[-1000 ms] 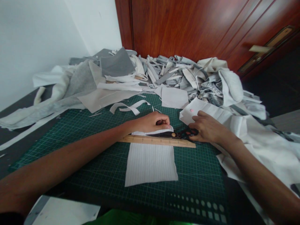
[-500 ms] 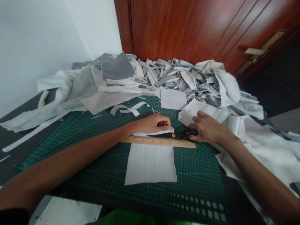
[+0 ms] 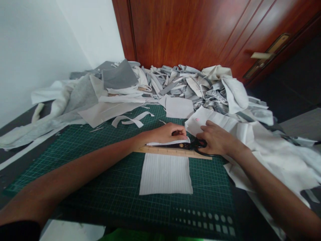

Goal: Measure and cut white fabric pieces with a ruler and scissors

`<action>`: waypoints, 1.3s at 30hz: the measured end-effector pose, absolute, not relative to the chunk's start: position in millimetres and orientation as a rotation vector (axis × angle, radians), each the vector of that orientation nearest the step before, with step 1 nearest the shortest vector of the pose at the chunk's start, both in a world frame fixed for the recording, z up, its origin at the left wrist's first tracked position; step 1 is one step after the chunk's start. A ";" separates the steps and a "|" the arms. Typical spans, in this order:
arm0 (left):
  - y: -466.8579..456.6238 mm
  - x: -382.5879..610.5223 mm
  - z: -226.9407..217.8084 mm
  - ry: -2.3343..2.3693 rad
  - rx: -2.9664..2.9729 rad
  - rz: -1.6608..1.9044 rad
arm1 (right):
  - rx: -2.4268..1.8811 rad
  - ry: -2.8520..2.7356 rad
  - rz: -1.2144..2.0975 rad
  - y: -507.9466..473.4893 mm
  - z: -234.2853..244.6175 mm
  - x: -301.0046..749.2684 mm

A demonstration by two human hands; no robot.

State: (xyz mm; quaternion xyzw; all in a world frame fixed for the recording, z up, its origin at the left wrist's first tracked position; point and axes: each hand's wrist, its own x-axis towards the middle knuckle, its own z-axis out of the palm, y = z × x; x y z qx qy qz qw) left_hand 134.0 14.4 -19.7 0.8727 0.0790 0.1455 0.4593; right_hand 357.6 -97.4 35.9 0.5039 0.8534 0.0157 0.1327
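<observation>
A white ribbed fabric rectangle (image 3: 165, 174) lies on the green cutting mat (image 3: 100, 160), with a wooden ruler (image 3: 173, 151) across its far end. My left hand (image 3: 165, 133) is closed, pinching the lifted fabric strip (image 3: 170, 142) beyond the ruler. My right hand (image 3: 215, 139) grips the handles of black scissors (image 3: 187, 145), whose blades lie along the ruler's far side under the strip.
A big heap of white and grey fabric scraps (image 3: 175, 87) fills the mat's far side. White cloth (image 3: 271, 150) spreads on the right under my right forearm. A wooden door (image 3: 200, 30) with a handle (image 3: 259, 55) stands behind. White paper (image 3: 75, 232) lies near the front edge.
The view has shifted a little, so everything sits slightly differently in frame. Both hands keep their hold at the ruler; the scissors stay along the fabric edge.
</observation>
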 end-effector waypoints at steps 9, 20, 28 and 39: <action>23.4 79.5 -7.8 0.239 2.482 0.347 | 1.468 2.449 0.045 -100.3 35.0 355.7; 26.9 74.2 -13.8 0.263 2.403 0.360 | 1.440 2.486 0.049 -99.4 31.2 358.1; 28.8 72.4 -18.6 0.274 2.410 0.377 | 1.442 2.470 0.062 -99.1 32.8 359.1; 31.5 72.4 -21.3 0.283 2.415 0.347 | 1.403 2.452 0.151 -96.7 33.1 361.7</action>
